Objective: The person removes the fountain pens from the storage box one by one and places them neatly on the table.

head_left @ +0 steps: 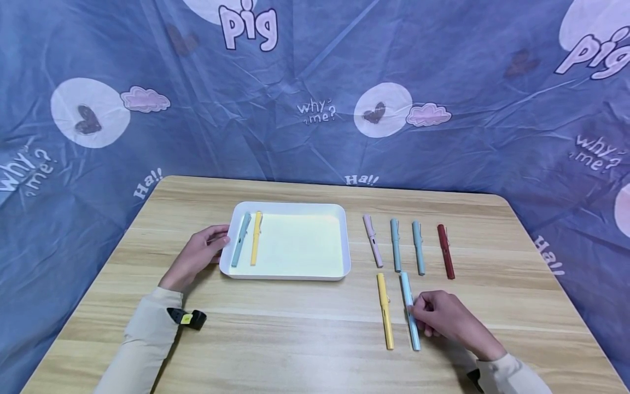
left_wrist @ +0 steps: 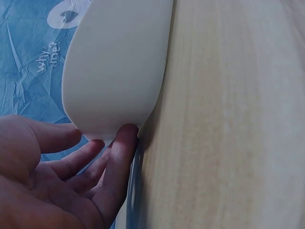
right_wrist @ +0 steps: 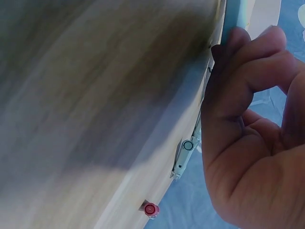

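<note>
My left hand (head_left: 199, 253) holds the left end of a white tray (head_left: 295, 277), thumb at the rim and fingertips against the lower wall in the left wrist view. Inside the tray a teal pen (head_left: 240, 241) and a yellow pen (head_left: 256, 239) lie side by side at the left. With curled fingers, my right hand (head_left: 443, 314) pinches a light blue pen (head_left: 407, 295) around its middle. Just left of that pen lies another yellow pen (head_left: 385, 312). In the right wrist view the light blue pen (right_wrist: 233, 16) shows at the fingertips.
Behind the right hand, a lilac pen (head_left: 372, 241), two blue-green pens (head_left: 396, 246) and a dark red pen (head_left: 445, 251) lie in a row on the wooden table (head_left: 275, 339). A blue printed cloth (head_left: 315, 71) hangs behind the table's far edge.
</note>
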